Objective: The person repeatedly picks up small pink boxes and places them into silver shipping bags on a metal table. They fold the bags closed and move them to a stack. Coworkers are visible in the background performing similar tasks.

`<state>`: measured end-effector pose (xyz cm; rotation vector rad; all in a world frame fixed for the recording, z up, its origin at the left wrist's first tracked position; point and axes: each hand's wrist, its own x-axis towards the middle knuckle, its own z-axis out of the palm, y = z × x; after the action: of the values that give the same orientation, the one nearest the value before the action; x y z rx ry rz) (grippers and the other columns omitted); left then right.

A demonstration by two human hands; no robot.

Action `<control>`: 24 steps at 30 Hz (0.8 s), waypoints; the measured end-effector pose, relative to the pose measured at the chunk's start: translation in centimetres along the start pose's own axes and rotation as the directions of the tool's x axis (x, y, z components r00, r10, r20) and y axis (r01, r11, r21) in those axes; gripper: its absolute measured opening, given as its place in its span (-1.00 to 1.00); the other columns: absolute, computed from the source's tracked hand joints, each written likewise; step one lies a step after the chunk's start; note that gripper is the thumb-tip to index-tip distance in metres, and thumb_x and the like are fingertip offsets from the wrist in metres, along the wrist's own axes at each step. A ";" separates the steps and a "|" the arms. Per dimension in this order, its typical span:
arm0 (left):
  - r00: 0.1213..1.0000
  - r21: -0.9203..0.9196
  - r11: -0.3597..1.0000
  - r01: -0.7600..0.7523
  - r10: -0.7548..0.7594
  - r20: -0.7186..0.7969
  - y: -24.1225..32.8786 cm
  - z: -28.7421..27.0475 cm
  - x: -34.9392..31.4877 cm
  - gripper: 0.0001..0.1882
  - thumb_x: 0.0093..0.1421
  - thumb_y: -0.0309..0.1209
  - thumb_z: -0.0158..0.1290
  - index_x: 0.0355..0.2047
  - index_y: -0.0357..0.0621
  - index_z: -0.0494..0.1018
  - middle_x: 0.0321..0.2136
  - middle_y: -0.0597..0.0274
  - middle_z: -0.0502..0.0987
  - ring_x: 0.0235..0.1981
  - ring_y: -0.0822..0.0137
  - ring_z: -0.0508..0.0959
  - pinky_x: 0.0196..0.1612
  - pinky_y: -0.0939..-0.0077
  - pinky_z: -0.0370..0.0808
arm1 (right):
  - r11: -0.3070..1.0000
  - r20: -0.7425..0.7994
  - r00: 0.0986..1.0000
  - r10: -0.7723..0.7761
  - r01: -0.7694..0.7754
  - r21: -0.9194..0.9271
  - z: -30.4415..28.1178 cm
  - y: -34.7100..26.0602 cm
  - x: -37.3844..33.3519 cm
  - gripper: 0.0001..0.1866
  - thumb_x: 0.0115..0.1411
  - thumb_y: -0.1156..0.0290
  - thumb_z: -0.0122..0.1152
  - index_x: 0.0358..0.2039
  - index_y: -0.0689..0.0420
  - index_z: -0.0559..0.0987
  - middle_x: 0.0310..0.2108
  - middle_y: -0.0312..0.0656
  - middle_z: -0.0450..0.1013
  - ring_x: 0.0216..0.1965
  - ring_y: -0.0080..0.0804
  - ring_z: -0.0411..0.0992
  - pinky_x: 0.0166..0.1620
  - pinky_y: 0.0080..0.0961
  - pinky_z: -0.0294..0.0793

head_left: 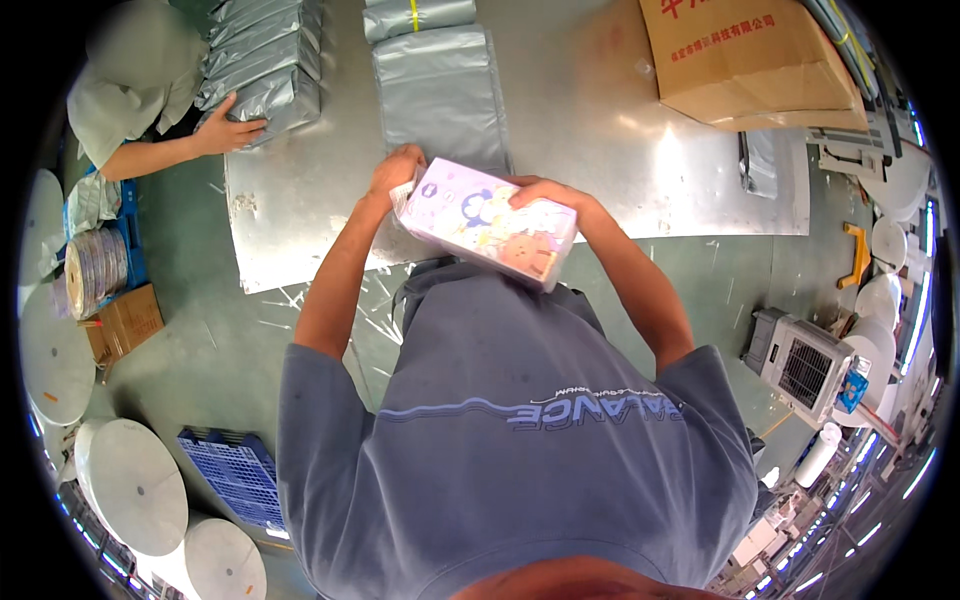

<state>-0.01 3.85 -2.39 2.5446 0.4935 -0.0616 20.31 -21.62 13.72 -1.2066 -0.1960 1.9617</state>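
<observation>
A pale purple pack (pixel 490 222) with cartoon figures printed on it is tilted between my hands at the table's near edge, close to my shirt. My left hand (pixel 399 174) is closed at its left end, beside a loose flap of clear plastic (pixel 401 203). At the far right edge my right hand (pixel 550 192) grips it, thumb and fingers bent over the side. The fingertips under the pack are hidden. Just beyond lies a flat stack of grey plastic bags (pixel 440 95), with another grey bundle (pixel 420 17) tied in yellow behind it.
The metal-topped table (pixel 580 120) carries a large cardboard box (pixel 750 60) at the far right. A co-worker's hand (pixel 228 130) rests on stacked grey bag bundles (pixel 262 60) at far left. Large white rolls (pixel 138 487), a blue pallet (pixel 232 478) and an air cooler (pixel 805 372) stand on the floor.
</observation>
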 end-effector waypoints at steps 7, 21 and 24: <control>0.999 0.217 0.975 -0.041 0.046 -0.016 0.0 0.6 -0.4 -0.84 0.25 -0.34 0.04 -0.18 -0.05 0.49 -0.18 0.07 0.56 -0.12 -0.05 0.61 -0.16 0.05 0.63 | 0.998 0.148 0.988 0.050 -0.056 0.036 -3.0 1.8 2.9 -0.19 0.09 0.34 0.32 0.37 0.24 0.32 0.15 0.03 0.51 0.14 -0.13 0.52 0.25 -0.25 0.46; 0.833 -0.259 0.958 0.123 -0.242 -0.498 6.8 -2.0 -4.0 -0.76 0.30 -0.28 0.12 -0.11 -0.14 0.49 -0.09 0.05 0.58 -0.10 -0.02 0.61 -0.10 0.15 0.57 | 0.877 -0.018 0.997 -0.071 0.071 0.474 -8.3 4.9 4.6 -0.35 0.22 0.31 0.25 0.29 0.32 0.38 0.16 0.14 0.51 0.12 0.01 0.55 0.27 -0.08 0.49; 0.742 -0.443 0.802 0.400 -0.568 -0.358 2.0 3.0 -1.3 -0.75 0.28 -0.27 0.12 -0.16 -0.17 0.53 -0.18 -0.01 0.63 -0.16 -0.07 0.64 -0.14 0.09 0.58 | 0.853 0.021 0.996 -0.090 0.066 0.518 -7.0 3.5 5.5 -0.35 0.21 0.30 0.25 0.26 0.36 0.39 0.14 0.16 0.52 0.08 0.03 0.57 0.23 -0.07 0.53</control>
<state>-0.37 0.26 -3.79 2.0043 1.2564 0.4376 22.86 -21.95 4.53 -0.7853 0.2491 1.8077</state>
